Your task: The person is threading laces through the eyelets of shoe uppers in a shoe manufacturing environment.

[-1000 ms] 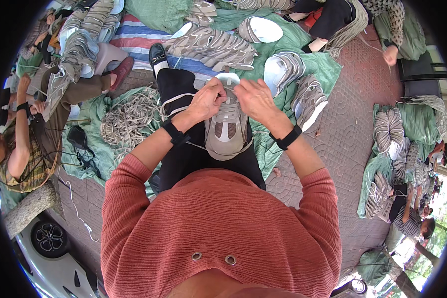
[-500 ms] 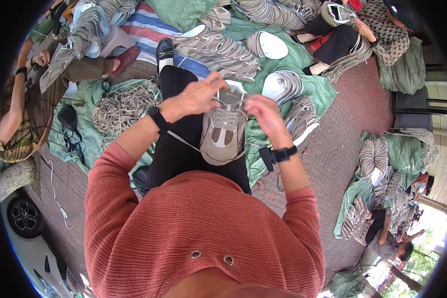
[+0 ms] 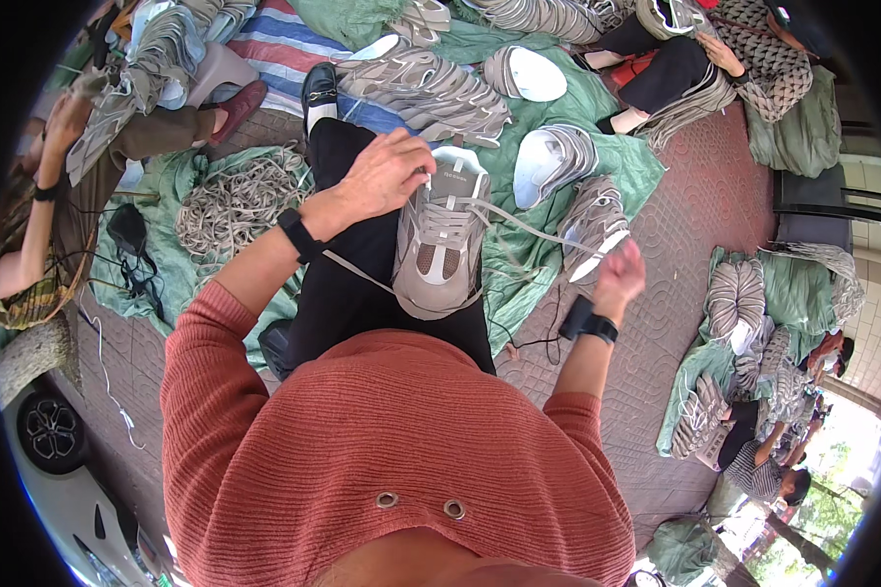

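A beige-grey sneaker [image 3: 440, 284], toe toward me, rests on my black-trousered lap, with laces crossing its front. My left hand [image 3: 387, 176] grips the shoe's left edge beside the tongue [image 3: 457, 176], its fingers closed. Out to the right, my right hand [image 3: 620, 279] is closed on a flat beige shoelace [image 3: 533, 227], which runs taut from the upper right eyelets. Another stretch of lace [image 3: 357, 271] trails from below my left wrist to the shoe's toe. My right fingertips are slightly blurred.
A heap of loose laces [image 3: 245, 207] lies on green sheeting to the left. Rows of stacked shoe uppers [image 3: 431, 93] and more piles [image 3: 548, 161] lie ahead and to the right. Co-workers sit at far left and upper right. A parked car [image 3: 64, 499] stands at lower left.
My right hand has moved from beside the tongue out to the right and nearer me, drawing the lace out. The left hand has shifted slightly left onto the shoe's edge.
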A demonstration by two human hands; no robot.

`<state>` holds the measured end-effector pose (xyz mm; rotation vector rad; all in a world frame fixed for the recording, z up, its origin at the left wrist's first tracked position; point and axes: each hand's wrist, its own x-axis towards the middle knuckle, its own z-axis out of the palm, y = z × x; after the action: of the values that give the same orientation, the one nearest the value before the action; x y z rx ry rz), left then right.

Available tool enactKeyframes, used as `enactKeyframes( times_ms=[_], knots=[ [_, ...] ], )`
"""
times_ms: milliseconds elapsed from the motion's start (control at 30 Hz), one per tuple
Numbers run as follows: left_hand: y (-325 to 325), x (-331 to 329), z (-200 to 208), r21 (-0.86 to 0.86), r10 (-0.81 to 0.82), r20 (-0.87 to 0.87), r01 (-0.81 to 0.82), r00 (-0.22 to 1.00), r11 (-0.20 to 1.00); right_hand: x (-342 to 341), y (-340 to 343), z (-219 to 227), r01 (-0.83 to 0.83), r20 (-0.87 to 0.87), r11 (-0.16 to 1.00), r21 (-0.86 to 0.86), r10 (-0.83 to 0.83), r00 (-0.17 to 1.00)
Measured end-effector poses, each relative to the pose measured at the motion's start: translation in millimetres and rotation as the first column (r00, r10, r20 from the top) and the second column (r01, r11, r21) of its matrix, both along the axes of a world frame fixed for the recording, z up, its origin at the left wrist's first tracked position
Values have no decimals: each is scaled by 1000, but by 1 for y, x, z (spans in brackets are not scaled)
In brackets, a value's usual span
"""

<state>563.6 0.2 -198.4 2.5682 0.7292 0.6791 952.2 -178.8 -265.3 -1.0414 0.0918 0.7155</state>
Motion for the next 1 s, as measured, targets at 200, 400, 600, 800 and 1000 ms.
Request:
enactKeyframes(
  times_ms=[200,400,600,800,1000],
  knots=[
    [-13,42,-6,-9,-65,-33,65,997,998,-135,76,71,-831,150,508,-228,861,486],
    [-20,55,-22,-54,-113,-86,109,990,993,-132,70,86,-745,283,506,-434,862,420],
    [-16,44,5,-899,7,243,222,970,377,-61,42,36,-407,379,752,-519,629,679],
    [-93,32,68,-261,-588,183,615,788,744,-125,78,43,-381,787,827,-414,535,307],
    [-107,29,84,-314,-647,270,701,713,641,-175,85,67,-317,732,690,-651,461,-502]
  ],
)
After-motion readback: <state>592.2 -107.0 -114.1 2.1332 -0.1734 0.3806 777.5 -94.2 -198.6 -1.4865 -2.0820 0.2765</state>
